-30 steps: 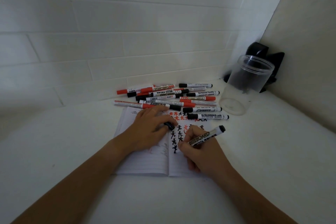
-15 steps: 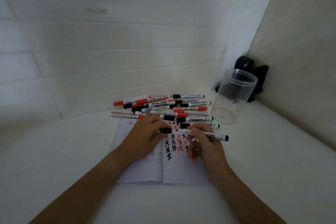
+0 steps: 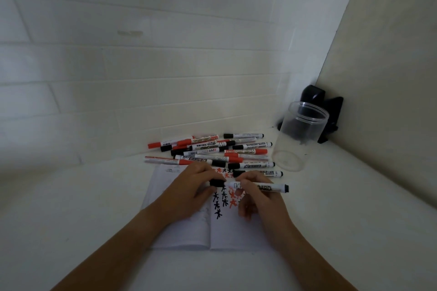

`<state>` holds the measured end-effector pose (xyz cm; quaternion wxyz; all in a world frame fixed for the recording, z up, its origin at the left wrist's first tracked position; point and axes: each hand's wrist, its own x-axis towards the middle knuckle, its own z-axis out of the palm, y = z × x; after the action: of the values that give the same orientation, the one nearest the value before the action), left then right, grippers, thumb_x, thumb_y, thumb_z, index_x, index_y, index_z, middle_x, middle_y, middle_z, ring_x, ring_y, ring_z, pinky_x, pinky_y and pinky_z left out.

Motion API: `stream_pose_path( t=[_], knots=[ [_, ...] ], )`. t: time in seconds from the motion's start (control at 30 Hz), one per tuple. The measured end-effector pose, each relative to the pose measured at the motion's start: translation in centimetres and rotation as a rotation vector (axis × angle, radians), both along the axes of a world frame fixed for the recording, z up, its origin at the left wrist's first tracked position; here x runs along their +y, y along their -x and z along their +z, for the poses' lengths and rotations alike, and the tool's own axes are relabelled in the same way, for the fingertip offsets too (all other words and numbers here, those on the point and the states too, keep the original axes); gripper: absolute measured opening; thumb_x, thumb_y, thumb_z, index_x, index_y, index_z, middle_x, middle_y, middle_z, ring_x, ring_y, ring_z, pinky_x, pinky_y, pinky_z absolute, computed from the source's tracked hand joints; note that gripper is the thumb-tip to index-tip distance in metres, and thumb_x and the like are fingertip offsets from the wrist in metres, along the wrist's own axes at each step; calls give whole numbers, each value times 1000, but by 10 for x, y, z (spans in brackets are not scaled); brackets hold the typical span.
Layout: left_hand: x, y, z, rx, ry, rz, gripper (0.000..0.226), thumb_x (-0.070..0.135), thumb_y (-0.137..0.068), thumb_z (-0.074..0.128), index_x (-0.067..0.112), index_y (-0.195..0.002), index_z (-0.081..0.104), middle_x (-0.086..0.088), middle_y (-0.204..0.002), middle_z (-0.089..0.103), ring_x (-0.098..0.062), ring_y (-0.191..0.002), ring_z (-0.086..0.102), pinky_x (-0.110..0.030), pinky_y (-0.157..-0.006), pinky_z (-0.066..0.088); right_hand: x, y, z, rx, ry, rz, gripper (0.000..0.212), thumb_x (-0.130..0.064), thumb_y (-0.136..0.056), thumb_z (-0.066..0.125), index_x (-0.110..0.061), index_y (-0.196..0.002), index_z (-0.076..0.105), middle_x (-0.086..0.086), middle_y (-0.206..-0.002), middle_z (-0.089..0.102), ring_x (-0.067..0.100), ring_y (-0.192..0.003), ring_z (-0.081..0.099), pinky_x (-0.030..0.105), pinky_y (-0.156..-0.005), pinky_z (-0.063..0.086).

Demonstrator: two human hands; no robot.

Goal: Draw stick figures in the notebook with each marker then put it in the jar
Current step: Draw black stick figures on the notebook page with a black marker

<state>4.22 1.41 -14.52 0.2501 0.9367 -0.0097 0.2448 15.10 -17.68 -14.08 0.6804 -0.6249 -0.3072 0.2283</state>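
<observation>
The right hand [image 3: 257,192] pinches a black-ended marker [image 3: 256,187] by its white barrel, holding it level above an open notebook [image 3: 184,229], while the left hand [image 3: 191,192] closes its fingers on the black cap [image 3: 217,182] at the marker's near end. Cap and barrel appear joined or nearly so; the seam is hidden behind the fingertips, so whether it has clicked home cannot be told. The step looks like capping before the drop.

The marker's long axis runs sideways, cap toward the left hand, tail pointing out past the right hand toward the jar [image 3: 300,136]. That clear plastic jar stands upright and open-mouthed beyond and to the outer side of the right hand, well apart from it, and looks to hold nothing yet. The right hand is the nearer one, so the carry likely falls to it, and the marker would need tipping on end to go through the round mouth.

Beyond both hands lies a loose heap of markers [image 3: 212,149], slim smooth cylinders with red or black caps, many crossing one another. The page under the hands carries rows of small black and red stick figures [image 3: 224,198] on thin lined paper. Everything rests on a smooth white counter [image 3: 343,196] set against a tiled wall.
</observation>
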Motion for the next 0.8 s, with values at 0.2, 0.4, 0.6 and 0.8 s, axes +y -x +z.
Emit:
stream_pose_path(
  t=[0.2,0.4,0.6,0.8],
  knots=[
    [-3,-1,1,1,0,-34,29,26,-94,61,32,-122,62,18,-106,48,1,-105,42,-16,-87,35,-1,3,1,-104,34,45,10,-15,-102,60,-19,-102,69,10,-66,68,26,-51,64,28,-43,48],
    [-5,1,5,-1,41,-82,22,34,-97,58,27,-117,65,14,-99,49,-6,-99,45,-19,-83,37,-1,1,0,-77,28,98,8,-20,-102,62,-17,-105,69,9,-80,72,25,-58,66,29,-46,49],
    [-4,3,10,-44,71,-17,12,30,-95,62,26,-104,67,12,-97,54,-7,-95,51,-17,-81,39,-2,-9,-1,144,-32,98,51,-60,-91,57,-15,-112,71,12,-90,70,22,-64,63,28,-47,44],
    [-6,5,14,-69,153,-43,5,21,-96,59,23,-99,61,12,-87,55,-8,-76,52,-16,-67,39,-6,-16,-1,43,-29,42,14,-26,-94,68,-13,-93,72,12,-81,68,20,-57,59,27,-47,46]
  ],
)
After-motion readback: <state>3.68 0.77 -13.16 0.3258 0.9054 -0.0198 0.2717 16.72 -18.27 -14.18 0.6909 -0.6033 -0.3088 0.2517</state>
